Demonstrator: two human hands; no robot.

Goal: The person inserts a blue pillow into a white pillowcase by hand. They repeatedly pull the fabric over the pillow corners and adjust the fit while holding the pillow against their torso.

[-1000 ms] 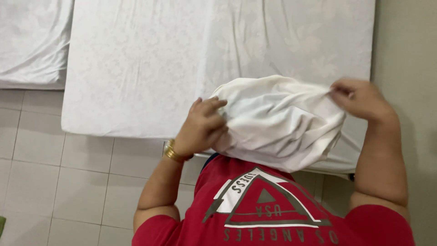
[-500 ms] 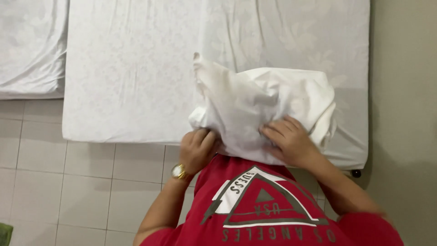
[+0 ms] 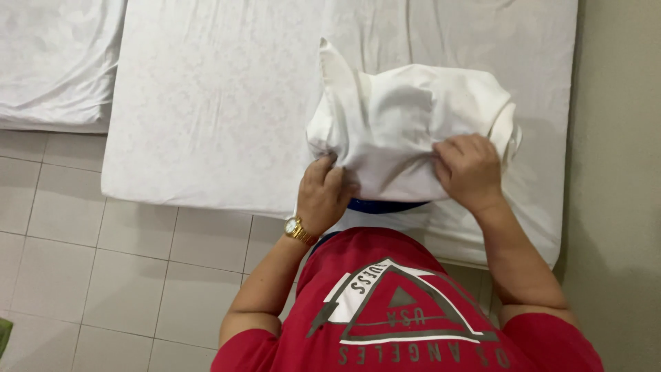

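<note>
From up here I see a white pillow in its case (image 3: pixel 406 131) lying on the white mattress (image 3: pixel 206 103), near the mattress's near edge and toward its right-hand side, close against my red shirt (image 3: pixel 406 310). It rests there, I judge, because the mattress gives a flat, soft bed to press the bundle against while both hands work on the cloth.

My left hand (image 3: pixel 322 196) sits at the pillow's near left corner, fingers curled and pinching a fold of the case, with a gold wristwatch (image 3: pixel 297 229) just below it. My right hand (image 3: pixel 468 169) lies on top of the near right part, fingers together and bent, pressing down and gathering cloth (whether the thumb is tucked under a fold I cannot tell). Holding both near corners keeps the loose fabric from sliding off the mattress edge.

The pillow's long axis runs left to right, roughly along the mattress's near edge. One corner of the case stands up as a peak at the far left, pointing away from me.

A strip of dark blue (image 3: pixel 385 205) shows under the pillow at the near edge. A second mattress (image 3: pixel 55 62) lies to the left, and pale floor tiles (image 3: pixel 103 275) fill the near left.
</note>
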